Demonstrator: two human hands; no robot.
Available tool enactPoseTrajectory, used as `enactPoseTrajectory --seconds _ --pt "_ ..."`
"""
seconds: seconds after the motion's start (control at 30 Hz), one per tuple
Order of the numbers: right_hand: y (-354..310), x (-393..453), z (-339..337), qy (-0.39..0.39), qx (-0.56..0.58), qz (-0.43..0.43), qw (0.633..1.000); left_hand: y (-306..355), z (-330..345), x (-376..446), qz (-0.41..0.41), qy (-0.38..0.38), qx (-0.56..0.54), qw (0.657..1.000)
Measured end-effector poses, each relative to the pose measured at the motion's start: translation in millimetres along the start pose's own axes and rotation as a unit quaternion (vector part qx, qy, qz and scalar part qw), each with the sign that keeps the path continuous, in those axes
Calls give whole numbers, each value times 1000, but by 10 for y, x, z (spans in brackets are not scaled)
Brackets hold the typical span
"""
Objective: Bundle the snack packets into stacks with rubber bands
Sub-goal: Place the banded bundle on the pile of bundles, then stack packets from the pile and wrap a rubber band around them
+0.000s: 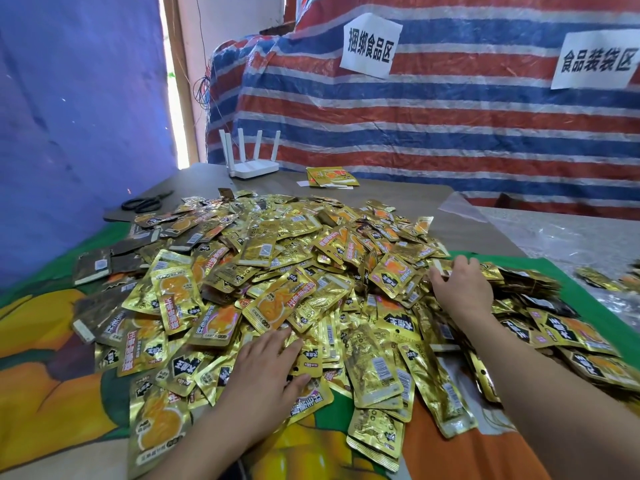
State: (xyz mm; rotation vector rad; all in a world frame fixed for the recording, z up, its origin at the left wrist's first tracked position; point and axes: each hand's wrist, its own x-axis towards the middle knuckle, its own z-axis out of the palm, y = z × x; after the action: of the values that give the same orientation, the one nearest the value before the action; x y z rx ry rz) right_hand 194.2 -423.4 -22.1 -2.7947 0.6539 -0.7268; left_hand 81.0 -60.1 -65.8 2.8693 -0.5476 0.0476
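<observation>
- Snack packets (294,285): one big loose gold heap mid-table, spreading from near left to far right; no stack formed yet, no rubber bands visible.
- Left hand (266,372): flat on the near edge of the heap, fingers straight and slightly spread, pointing far-right, pressing packets, gripping nothing.
- Right hand (460,285): farther, on the heap's right slope; fingers curled down into packets, a hold I cannot confirm.
- Packet long axes are random; nearest loose ones lie just beyond the left fingertips, so left is closer.

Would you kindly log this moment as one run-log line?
left hand: flat on packet pile | right hand: fingers curled into pile's far right | bundles: none visible | scissors: untouched
</observation>
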Motion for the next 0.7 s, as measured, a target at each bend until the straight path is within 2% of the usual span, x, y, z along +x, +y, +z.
enactPoseTrajectory --seconds 0.1,0.2,0.3,0.37,0.43,0.5,0.57,0.63,0.7 --pt "-189 -234 -114 11 59 -59 996 4 -24 -5 4 2 -11 1000" --pt "-456 -581 -266 -31 130 -148 980 20 -82 -41 16 19 -31 999" --pt "-742 -955 -473 -145 144 -271 941 -5 -170 -103 33 83 -81 993" --pt "-935 -1110 -598 -253 105 -357 893 -34 -272 -70 33 151 -109 982" --pt "-1145 -1152 -673 -319 33 -426 846 -54 -426 51 5 187 -107 977" --pt "-1361 -1079 -707 -315 -30 -451 835 -57 -594 234 -42 164 -61 984" --pt "-1581 -936 -706 -283 -68 -463 837 -56 -707 406 -88 87 9 992" --pt "-1780 -771 -650 -263 -92 -486 829 -55 -728 528 -107 18 47 993" --pt "-1930 -653 -576 -262 -128 -507 811 -58 -680 589 -120 -16 61 991"
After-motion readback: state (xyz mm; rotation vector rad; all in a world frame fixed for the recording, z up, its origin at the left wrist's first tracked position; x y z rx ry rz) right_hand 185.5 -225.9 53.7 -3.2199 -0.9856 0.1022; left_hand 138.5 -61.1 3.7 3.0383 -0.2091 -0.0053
